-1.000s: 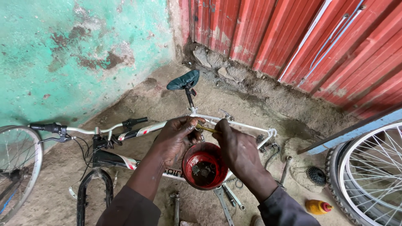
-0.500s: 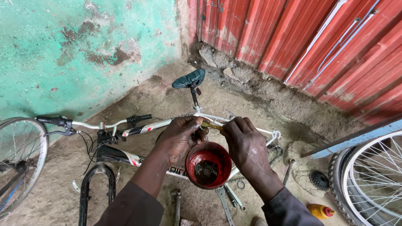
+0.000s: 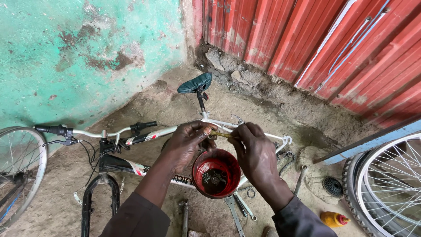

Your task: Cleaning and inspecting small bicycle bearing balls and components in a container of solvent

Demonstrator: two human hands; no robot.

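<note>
My left hand point(image 3: 186, 145) and my right hand point(image 3: 256, 153) meet above a red bowl point(image 3: 216, 173) that holds small dark metal parts in a greasy film. Both hands pinch a thin brass-coloured rod point(image 3: 220, 134) between their fingertips. My left hand also seems to steady the bowl's rim with its lower fingers. Below the hands a white bicycle frame point(image 3: 153, 134) lies on the dirt floor, without wheels, with its dark green saddle point(image 3: 195, 83) pointing toward the far corner and its handlebar point(image 3: 94, 131) to the left.
A turquoise wall stands at left and red corrugated sheet point(image 3: 307, 39) at right. Bicycle wheels sit at the left edge point(image 3: 19, 171) and the right edge point(image 3: 386, 184). Wrenches point(image 3: 234, 213), a cog cluster point(image 3: 332, 186) and a small yellow bottle point(image 3: 334, 218) lie on the ground.
The view has shifted slightly, so the bicycle sits a little lower and to the right. My hands stay together over the red bowl, holding the thin rod.
</note>
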